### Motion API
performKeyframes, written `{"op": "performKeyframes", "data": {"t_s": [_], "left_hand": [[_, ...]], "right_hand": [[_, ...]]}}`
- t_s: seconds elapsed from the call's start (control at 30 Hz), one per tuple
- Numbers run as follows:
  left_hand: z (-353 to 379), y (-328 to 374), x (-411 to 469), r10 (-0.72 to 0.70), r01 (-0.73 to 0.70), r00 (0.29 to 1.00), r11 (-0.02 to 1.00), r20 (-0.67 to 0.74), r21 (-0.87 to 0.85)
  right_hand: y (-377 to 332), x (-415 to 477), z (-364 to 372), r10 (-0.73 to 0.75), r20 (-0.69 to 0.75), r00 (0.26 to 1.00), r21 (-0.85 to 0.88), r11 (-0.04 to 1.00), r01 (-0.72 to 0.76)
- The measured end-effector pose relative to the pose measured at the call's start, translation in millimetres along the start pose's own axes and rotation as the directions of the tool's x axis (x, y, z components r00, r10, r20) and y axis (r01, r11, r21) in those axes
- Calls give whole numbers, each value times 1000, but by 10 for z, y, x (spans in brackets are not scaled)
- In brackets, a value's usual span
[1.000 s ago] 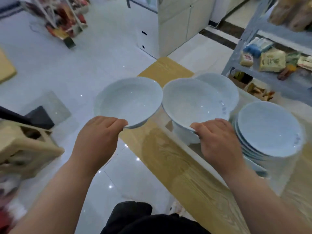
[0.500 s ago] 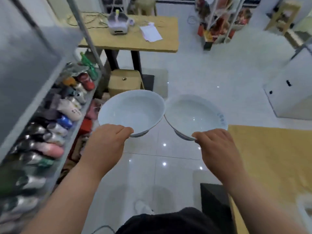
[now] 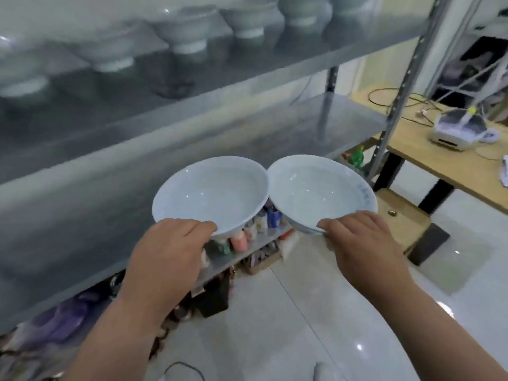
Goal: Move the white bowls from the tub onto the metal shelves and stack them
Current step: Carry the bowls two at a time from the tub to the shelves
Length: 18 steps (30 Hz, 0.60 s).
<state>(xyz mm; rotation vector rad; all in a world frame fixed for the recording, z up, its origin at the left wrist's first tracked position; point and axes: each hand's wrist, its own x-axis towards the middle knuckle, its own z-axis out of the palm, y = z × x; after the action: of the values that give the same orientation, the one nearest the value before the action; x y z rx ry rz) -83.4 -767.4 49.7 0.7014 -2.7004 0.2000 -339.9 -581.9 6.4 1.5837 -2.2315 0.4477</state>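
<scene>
At two o'clock we see a wooden table (image 3: 450, 171) carrying a white device (image 3: 457, 130), with dark cables (image 3: 395, 101) trailing across the top behind it. Below, at three o'clock, a low wooden stool (image 3: 404, 215) stands on the glossy white floor tiles (image 3: 275, 325). Near centre we make out a green bottle (image 3: 357, 158) and, lower, blurred small bottles (image 3: 242, 239). At seven o'clock lies something purple (image 3: 66, 317).

metal shelves (image 3: 247, 75) | top: inverted white bowls (image 3: 189, 28), blurred

Single head view, looking forward and down, close above metal shelves (image 3: 192, 111)
</scene>
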Motion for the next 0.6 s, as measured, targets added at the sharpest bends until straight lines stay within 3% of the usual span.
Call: {"op": "performKeyframes", "data": {"t_s": [0.17, 0.33, 0.5, 0.6], "left_hand": [[-608, -247, 198, -254, 269, 961, 950, -104, 162], [-1016, -462, 188, -387, 440, 894, 852, -225, 285], [-1295, -676, 220, -453, 551, 823, 781, -342, 294], [-1419, -816, 226, -468, 578, 803, 764, -369, 287]], "right_hand": [[-57, 1208, -44, -280, -122, 952, 109, 950, 293], [-279, 2097, -140, -457, -293, 840, 143, 848, 511], [-627, 2628, -296, -515, -456, 726, 200, 736, 647], [-821, 2800, -360, -541, -475, 694, 196, 704, 682]]}}
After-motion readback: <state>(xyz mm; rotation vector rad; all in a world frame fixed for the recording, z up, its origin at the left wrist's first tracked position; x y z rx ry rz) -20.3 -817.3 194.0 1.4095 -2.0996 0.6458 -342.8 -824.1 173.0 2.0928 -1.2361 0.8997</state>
